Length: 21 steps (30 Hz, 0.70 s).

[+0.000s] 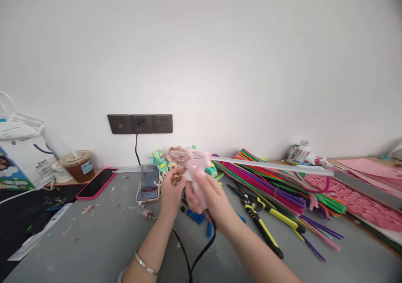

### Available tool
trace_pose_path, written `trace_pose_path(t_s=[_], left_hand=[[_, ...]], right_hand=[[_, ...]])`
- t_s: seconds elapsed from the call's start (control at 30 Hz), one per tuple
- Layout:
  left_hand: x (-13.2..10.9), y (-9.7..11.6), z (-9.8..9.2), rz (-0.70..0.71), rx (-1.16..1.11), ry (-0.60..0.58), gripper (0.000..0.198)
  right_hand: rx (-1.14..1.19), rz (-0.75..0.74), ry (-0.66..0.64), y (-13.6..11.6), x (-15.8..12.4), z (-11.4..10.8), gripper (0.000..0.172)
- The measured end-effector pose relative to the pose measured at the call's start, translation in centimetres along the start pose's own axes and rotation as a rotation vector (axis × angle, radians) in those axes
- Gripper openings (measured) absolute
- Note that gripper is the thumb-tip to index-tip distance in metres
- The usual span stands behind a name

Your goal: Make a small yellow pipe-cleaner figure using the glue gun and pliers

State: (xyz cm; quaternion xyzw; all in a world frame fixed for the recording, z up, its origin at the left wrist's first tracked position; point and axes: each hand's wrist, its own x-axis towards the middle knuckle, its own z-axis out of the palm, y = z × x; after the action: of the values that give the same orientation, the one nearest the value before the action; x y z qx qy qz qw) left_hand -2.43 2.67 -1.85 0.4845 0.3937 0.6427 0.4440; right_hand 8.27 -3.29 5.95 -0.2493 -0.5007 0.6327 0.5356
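My right hand is wrapped round the handle of a pale pink glue gun, which has a small glowing light and a black cord running down toward me. A long translucent glue stick stretches right from the gun's back end. My left hand is closed, fingers pinched, just left of the gun. At its fingertips is a blurred brownish-pink fuzzy piece, close to the gun's front; whether they touch I cannot tell. Behind lie yellow and turquoise fuzzy pieces. Short blue pieces lie below my hands.
Bundled coloured pipe cleaners and yellow-black pliers lie right. Left are a phone on a cable, a pink-cased phone, an iced drink and a paper bag. Pink braided material lies far right.
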Motion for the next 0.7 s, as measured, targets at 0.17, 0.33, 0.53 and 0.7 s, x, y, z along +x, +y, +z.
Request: trace_pose_path(t_s=[0.17, 0.33, 0.53, 0.7], left_hand=[[-0.1, 0.7, 0.0, -0.043, -0.025, 0.067, 0.033], [-0.5, 2.0, 0.4, 0.011, -0.043, 0.133, 0.034], [-1.1, 2.9, 1.1, 0.072, 0.0, 0.134, 0.03], [-1.3, 3.2, 1.3, 0.089, 0.008, 0.13, 0.029]], right_hand=[[0.09, 0.023, 0.027, 0.4, -2.0, -6.2, 0.042], [0.06, 0.083, -0.004, 1.5, -3.0, -8.6, 0.045], [0.037, 0.151, -0.013, 1.1, -3.6, -8.5, 0.048], [0.087, 0.186, -0.034, 1.1, -3.8, -8.5, 0.049]])
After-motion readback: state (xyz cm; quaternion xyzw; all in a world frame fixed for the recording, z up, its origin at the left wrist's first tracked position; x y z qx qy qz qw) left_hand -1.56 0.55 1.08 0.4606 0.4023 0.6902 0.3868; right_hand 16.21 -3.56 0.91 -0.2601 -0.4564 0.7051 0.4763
